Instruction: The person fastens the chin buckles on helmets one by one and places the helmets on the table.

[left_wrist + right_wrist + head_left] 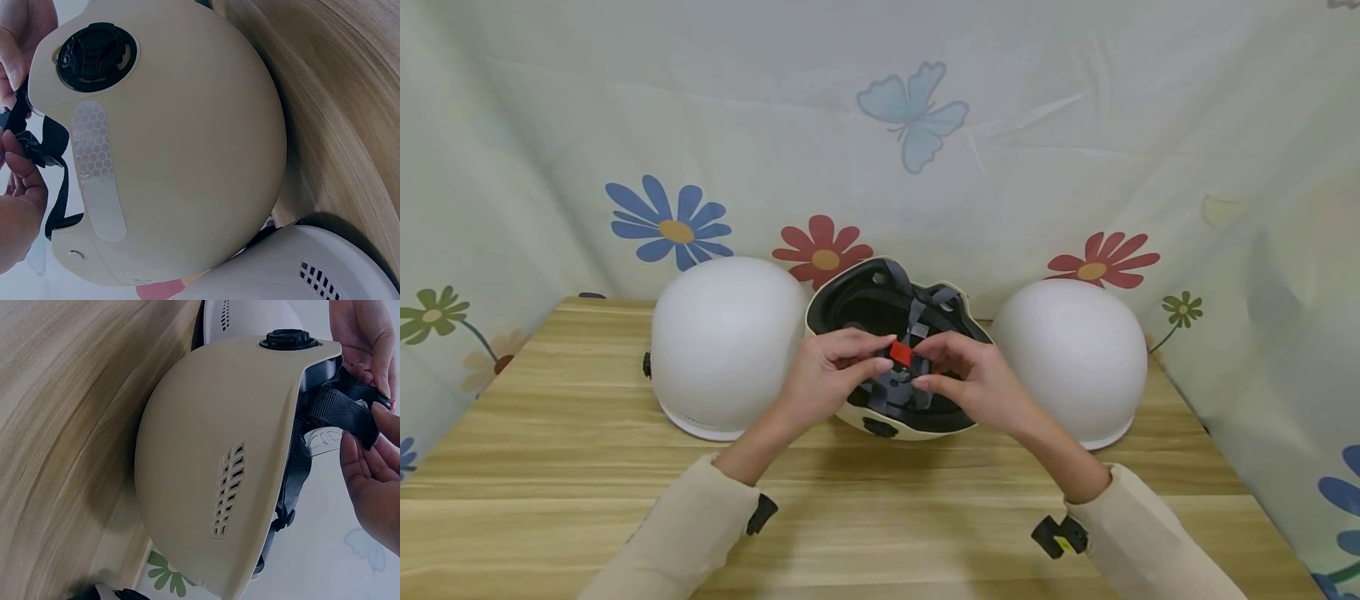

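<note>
In the middle of the head view, the beige helmet (181,144) sits upturned on the wooden table (880,517), and the work at its chin strap (340,412) looks to be midway. The helmet is over and its strap ends are in hand; whether the buckle is joined cannot be told, because fingertips cover the meeting point, so finishing there and letting go appear to remain. The left hand (823,375) pinches the red piece (901,353) between thumb and fingertips; the right hand (966,379), just beside it, pinches the dark strap end. The helmet's opening faces up, and its black dial (880,427) points to the bottom of the frame, so its long axis seems to run from lower middle toward the top (foreshortening makes the exact lean uncertain). The red piece's own long axis slopes gently from upper left to lower right. White helmets stand crown-up at center left (730,346) and center right (1067,358).
</note>
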Available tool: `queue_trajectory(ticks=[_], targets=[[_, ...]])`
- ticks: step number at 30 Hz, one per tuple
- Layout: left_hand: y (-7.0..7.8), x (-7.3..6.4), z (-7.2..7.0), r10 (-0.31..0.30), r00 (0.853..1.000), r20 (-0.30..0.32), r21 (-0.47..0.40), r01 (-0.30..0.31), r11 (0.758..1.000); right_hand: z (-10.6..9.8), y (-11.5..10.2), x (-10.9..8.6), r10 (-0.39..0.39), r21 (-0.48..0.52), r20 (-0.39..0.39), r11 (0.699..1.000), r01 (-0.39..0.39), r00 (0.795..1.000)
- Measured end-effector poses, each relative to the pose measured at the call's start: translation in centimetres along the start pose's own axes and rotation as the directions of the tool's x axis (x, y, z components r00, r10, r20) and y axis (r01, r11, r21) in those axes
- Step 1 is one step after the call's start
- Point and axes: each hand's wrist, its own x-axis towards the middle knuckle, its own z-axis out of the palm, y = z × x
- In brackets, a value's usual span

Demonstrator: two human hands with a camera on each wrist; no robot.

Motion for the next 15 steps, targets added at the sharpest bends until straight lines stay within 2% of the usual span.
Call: queue_trajectory(ticks=[15], targets=[[0.05, -0.03, -0.08, 0.05, 0.999, 0.011, 0.01, -0.05, 0.999, 0.17, 0.09, -0.26, -0.001, -0.017, -0.013, 1.0, 0.0, 1.0]])
